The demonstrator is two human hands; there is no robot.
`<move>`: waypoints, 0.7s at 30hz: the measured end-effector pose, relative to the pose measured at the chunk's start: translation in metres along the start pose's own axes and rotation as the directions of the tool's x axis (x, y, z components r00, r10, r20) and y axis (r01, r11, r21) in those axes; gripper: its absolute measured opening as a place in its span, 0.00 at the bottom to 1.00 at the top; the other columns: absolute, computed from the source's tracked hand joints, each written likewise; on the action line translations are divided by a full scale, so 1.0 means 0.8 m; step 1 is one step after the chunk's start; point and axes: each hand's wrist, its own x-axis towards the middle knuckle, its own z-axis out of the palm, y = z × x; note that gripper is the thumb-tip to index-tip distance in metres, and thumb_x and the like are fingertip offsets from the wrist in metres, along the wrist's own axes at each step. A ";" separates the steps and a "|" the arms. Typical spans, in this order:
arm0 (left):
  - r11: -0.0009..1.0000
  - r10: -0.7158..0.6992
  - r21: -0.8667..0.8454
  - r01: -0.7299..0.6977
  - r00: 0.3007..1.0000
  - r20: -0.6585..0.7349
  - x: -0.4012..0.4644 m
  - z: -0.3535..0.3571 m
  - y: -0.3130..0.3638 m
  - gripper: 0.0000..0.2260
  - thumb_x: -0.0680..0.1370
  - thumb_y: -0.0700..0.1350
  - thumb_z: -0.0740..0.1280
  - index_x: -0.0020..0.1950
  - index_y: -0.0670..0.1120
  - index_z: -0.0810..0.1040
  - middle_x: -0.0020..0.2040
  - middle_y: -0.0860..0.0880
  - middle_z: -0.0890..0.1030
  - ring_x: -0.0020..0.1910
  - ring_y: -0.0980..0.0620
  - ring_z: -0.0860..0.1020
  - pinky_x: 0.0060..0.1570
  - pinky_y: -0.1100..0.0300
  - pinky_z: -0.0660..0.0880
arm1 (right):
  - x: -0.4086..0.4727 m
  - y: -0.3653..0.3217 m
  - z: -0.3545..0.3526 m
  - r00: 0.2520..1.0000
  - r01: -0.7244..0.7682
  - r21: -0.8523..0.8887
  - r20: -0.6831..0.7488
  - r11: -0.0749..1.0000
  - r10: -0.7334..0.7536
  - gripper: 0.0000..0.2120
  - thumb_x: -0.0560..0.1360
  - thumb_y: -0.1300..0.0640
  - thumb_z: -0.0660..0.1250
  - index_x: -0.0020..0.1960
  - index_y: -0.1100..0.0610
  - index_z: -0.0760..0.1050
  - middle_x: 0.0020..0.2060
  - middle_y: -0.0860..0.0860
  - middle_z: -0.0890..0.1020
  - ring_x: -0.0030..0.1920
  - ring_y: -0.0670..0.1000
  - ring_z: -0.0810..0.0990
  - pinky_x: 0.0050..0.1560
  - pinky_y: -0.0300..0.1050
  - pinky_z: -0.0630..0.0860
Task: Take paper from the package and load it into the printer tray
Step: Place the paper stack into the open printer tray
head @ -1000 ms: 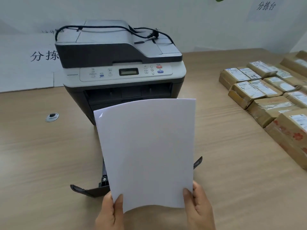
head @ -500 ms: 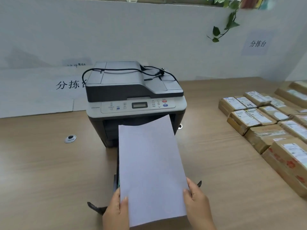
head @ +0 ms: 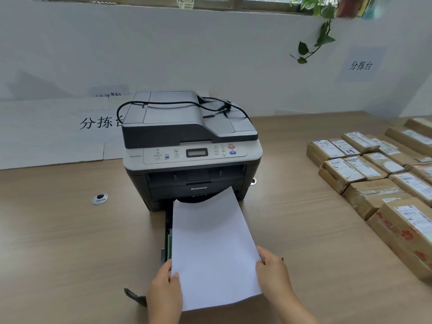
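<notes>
A white sheet of paper [head: 210,244] lies tilted over the pulled-out black tray [head: 167,239] of the grey and black printer [head: 187,141]. Its far edge reaches the printer's front opening. My left hand [head: 164,293] pinches the sheet's near left edge, and my right hand [head: 272,270] pinches its right edge. The tray's front lip [head: 134,296] shows at the lower left; most of the tray is hidden under the paper. No paper package is in view.
Several brown parcels with labels [head: 364,174] lie in rows at the right of the wooden table [head: 70,242]. A power cord [head: 177,104] lies on the printer's top. A cable grommet [head: 99,198] sits left of the printer. White signs lean against the back wall.
The sheet has come down from nearly upright to lying low over the tray, its far edge moving toward the printer opening. The camera has pulled back and tilted up.
</notes>
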 end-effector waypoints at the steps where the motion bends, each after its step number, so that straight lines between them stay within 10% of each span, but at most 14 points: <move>1: 1.000 -0.006 0.012 0.006 1.000 -0.005 -0.001 0.000 -0.001 0.18 0.79 0.39 0.60 0.69 0.45 0.72 0.62 0.44 0.80 0.60 0.42 0.78 0.66 0.48 0.71 | 0.000 0.002 0.000 1.000 -0.011 0.001 0.002 1.000 0.011 0.25 0.72 0.73 0.50 0.45 0.52 0.81 0.33 0.46 0.83 0.30 0.46 0.74 0.26 0.27 0.66; 21: 0.997 0.004 0.074 -0.005 1.000 0.020 0.037 0.001 0.009 0.17 0.79 0.39 0.60 0.67 0.44 0.74 0.61 0.42 0.81 0.57 0.40 0.78 0.60 0.49 0.75 | 0.042 0.011 0.020 0.984 -0.180 -0.020 0.013 0.983 0.180 0.19 0.70 0.71 0.53 0.43 0.60 0.81 0.33 0.52 0.83 0.32 0.50 0.71 0.29 0.37 0.64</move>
